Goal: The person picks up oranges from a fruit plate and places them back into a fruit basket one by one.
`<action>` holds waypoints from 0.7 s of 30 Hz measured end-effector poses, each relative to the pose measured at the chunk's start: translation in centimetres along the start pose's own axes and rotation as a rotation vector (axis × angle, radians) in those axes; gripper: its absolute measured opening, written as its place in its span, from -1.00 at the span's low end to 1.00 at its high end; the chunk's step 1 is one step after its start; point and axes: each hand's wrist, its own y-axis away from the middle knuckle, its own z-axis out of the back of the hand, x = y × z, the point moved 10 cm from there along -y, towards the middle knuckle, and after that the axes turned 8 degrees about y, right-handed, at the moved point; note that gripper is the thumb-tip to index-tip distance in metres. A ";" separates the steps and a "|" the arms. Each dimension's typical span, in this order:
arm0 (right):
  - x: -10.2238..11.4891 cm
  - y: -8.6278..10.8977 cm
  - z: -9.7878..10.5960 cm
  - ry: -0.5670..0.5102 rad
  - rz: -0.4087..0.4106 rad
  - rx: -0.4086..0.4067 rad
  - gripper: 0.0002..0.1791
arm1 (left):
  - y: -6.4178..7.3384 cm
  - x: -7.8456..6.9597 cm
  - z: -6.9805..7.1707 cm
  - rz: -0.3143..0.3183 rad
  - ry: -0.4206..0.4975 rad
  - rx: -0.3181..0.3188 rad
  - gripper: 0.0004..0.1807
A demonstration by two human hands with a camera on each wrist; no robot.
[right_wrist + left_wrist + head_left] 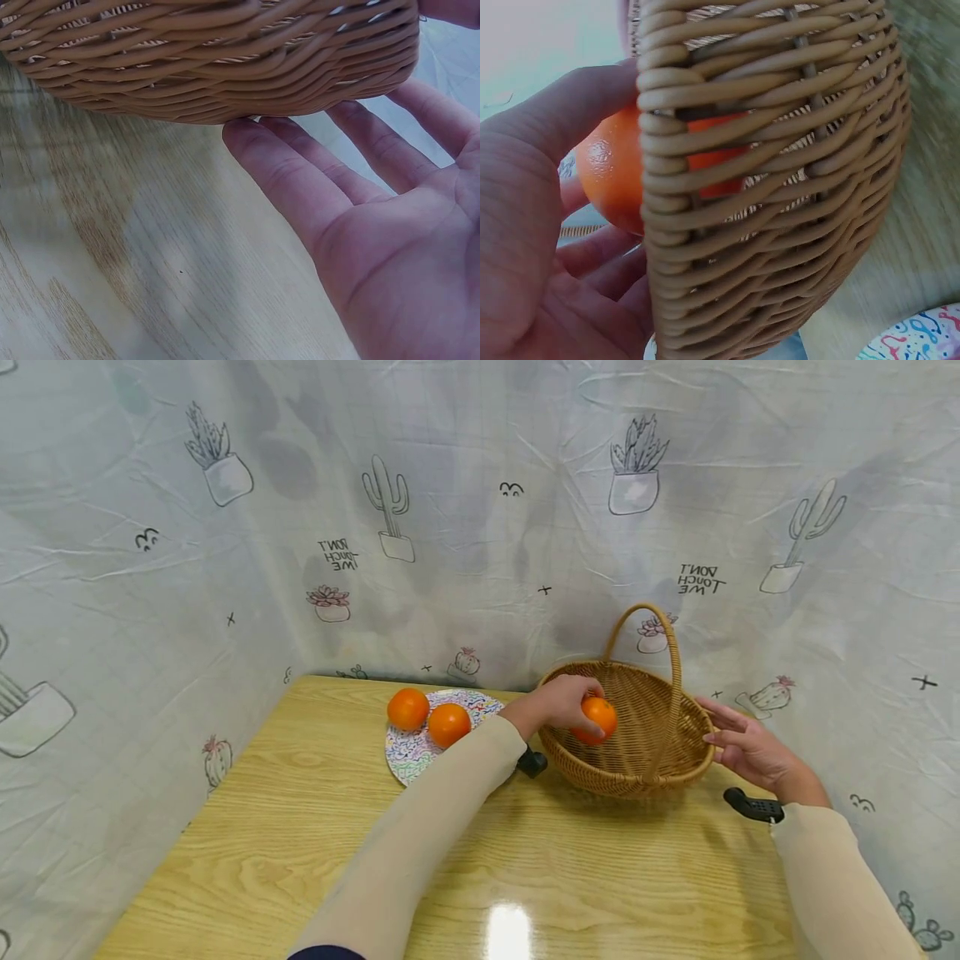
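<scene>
One golden-brown woven wicker basket [600,781] with one tall arched wicker handle [677,668] stands on a pale yellow wood-grain table [585,877]. Three round, glossy orange fruits are in view: one at the basket, two to its left.

The left hand [561,703] reaches over the basket's left rim, its thumb and fingers curled around one fruit [597,720]. That fruit is just inside the rim, partly above it and partly visible through the weave; whether it touches the wicker cannot be told.

The right hand [757,756] is at the basket's right side, fingers extended and somewhat spread, fingertips touching the outside of the wicker.

Left of the basket lies one round white plate [405,764] with a multicoloured squiggle pattern, partly covered by the left of two cream sleeves [450,814]. It bears the second fruit [450,725] and, farther from the basket at the plate's edge, the third fruit [408,709]. Behind the basket hangs one whitish cloth [480,527] printed with potted cacti.
</scene>
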 end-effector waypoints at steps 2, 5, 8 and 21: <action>0.0 0.0 -0.1 -0.006 0.005 0.007 -0.21 | -0.1 0.0 -0.3 0.007 -0.015 0.015 -0.39; -0.1 0.0 -0.2 -0.020 0.013 0.016 -0.22 | -0.2 0.0 -0.6 0.023 -0.031 0.034 -0.38; -0.1 0.1 -0.2 -0.020 0.013 0.010 -0.21 | -0.2 0.0 -1.0 0.036 -0.048 0.056 -0.39; -0.2 0.5 -0.4 0.044 -0.003 -0.032 -0.20 | 0.1 0.0 -1.9 0.030 -0.111 0.105 -0.42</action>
